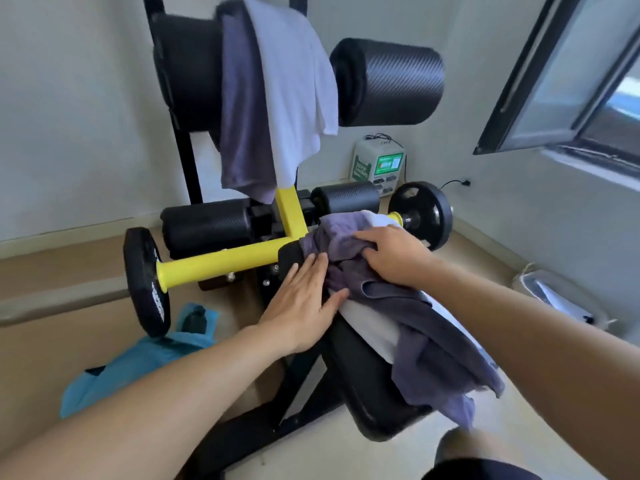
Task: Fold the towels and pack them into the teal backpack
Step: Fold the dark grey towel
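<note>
A purple-grey towel [426, 327] lies rumpled over the black padded seat [367, 379] of a gym machine, with a white towel [374, 323] under it. My right hand [391, 254] grips the bunched far end of the purple-grey towel. My left hand [304, 303] lies flat with straight fingers, pressing the towel's left edge against the seat. Two more towels hang over the machine's upper roller: a purple-grey one [242, 133] and a white one [294, 81]. The teal backpack [135, 362] lies on the floor at the lower left.
The machine has a yellow bar [221, 261] with black weight plates [145, 282] at both ends and black foam rollers [391, 81]. A green-and-white box [379, 164] stands in the corner. A window [568, 81] opens inward at right. A white bin [557, 299] stands below it.
</note>
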Tool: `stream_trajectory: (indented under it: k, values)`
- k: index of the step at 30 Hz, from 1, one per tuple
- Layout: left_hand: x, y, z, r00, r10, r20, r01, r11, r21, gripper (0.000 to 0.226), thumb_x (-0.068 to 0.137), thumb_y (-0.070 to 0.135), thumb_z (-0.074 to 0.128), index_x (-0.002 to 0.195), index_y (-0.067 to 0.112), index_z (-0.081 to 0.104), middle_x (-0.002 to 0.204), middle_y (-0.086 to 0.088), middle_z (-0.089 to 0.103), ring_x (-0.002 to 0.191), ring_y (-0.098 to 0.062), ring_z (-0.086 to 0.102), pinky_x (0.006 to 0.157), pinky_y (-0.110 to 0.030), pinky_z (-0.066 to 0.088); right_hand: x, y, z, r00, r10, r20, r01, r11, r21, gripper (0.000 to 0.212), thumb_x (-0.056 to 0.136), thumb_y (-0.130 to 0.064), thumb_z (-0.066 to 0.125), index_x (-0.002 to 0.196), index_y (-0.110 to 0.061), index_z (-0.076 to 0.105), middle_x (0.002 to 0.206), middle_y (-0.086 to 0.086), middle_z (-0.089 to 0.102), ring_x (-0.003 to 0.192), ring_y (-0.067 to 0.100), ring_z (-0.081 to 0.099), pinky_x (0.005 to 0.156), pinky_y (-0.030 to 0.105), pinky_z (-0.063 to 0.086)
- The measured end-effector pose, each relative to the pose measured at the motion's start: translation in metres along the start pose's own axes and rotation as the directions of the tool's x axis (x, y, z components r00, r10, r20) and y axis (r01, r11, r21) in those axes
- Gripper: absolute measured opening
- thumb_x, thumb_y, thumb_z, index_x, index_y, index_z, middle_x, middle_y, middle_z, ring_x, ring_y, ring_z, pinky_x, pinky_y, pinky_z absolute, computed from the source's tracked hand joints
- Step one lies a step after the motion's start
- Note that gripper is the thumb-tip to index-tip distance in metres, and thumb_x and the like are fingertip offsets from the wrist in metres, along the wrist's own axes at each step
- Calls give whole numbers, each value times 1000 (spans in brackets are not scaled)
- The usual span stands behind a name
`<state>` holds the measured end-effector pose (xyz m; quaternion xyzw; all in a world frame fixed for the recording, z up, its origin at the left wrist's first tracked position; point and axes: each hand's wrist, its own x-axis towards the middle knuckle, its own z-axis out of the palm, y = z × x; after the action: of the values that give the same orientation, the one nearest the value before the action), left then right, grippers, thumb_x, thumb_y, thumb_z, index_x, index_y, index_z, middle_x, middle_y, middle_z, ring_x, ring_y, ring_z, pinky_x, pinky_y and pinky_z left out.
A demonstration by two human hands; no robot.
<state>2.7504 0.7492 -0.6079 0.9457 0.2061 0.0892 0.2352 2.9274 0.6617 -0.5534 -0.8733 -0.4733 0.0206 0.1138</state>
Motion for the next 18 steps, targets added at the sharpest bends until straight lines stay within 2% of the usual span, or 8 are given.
stream_trajectory:
  k: [4, 6, 8, 10, 13, 14, 16, 18]
  values:
    - [-36, -14, -17, 996, -50, 68, 56, 994, -89, 81, 99, 66, 38, 161, 36, -3, 171, 7, 4, 157, -11, 9, 125, -31, 15, -12, -22, -21, 966, 151, -211, -91, 958, 272, 27, 100, -25, 39, 95, -26, 66, 92, 2, 62, 89, 29, 56, 73, 37, 45]
    - [-51, -17, -30, 998, -66, 14, 67, 988, -136, 84, 97, 67, 43, 160, 41, -4, 170, 11, 8, 155, -12, 18, 122, -34, 27, -20, -41, -49, 893, 264, -364, -25, 837, 547, 30, 102, -23, 40, 75, -22, 52, 74, -4, 56, 72, 22, 50, 61, 34, 35]
    - [-62, -10, -50, 992, -48, -118, 25, 982, -188, 89, 95, 63, 53, 161, 39, -3, 169, 16, 10, 152, -6, 21, 116, -22, 30, -30, -60, -80, 831, 294, -473, 128, 727, 675, 34, 102, -18, 39, 70, -20, 48, 61, -11, 49, 59, 9, 41, 57, 30, 32]
    - [-65, 2, -78, 951, -20, -308, -68, 960, -273, 100, 87, 63, 62, 161, 39, 0, 167, 19, 13, 148, 2, 22, 109, -9, 26, -44, -84, -109, 832, 180, -524, 266, 699, 663, 37, 103, -16, 42, 70, -29, 54, 58, -20, 53, 55, 0, 44, 57, 21, 36]
    - [-62, 28, -124, 889, -16, -457, -195, 890, -412, 117, 68, 68, 75, 161, 37, 11, 161, 18, 32, 145, 4, 30, 115, -19, 31, -64, -116, -134, 891, -67, -450, 391, 620, 681, 33, 100, -17, 56, 69, -27, 61, 61, -15, 55, 60, 2, 47, 61, 21, 41]
    - [-61, 36, -135, 890, -28, -455, -210, 861, -464, 111, 66, 63, 82, 157, 36, 25, 152, 20, 46, 138, 6, 41, 110, -18, 37, -67, -122, -135, 902, -125, -413, 398, 609, 686, 29, 98, -17, 62, 70, -25, 64, 60, -14, 57, 59, 1, 49, 61, 18, 43]
    - [-59, 43, -145, 908, -39, -418, -194, 844, -499, 58, 74, 43, 87, 125, 32, 61, 108, 28, 72, 101, 15, 63, 83, -7, 47, -68, -130, -127, 907, -181, -380, 407, 606, 683, 17, 90, -19, 75, 75, -20, 69, 63, -11, 63, 57, -2, 53, 61, 14, 45]
    - [-58, 39, -141, 923, -78, -376, -148, 832, -534, 11, 89, 25, 77, 86, 28, 67, 65, 27, 69, 65, 14, 63, 59, -4, 43, -67, -132, -112, 923, -160, -349, 370, 610, 700, 16, 82, -28, 84, 84, -18, 71, 71, -6, 64, 59, -1, 53, 62, 15, 45]
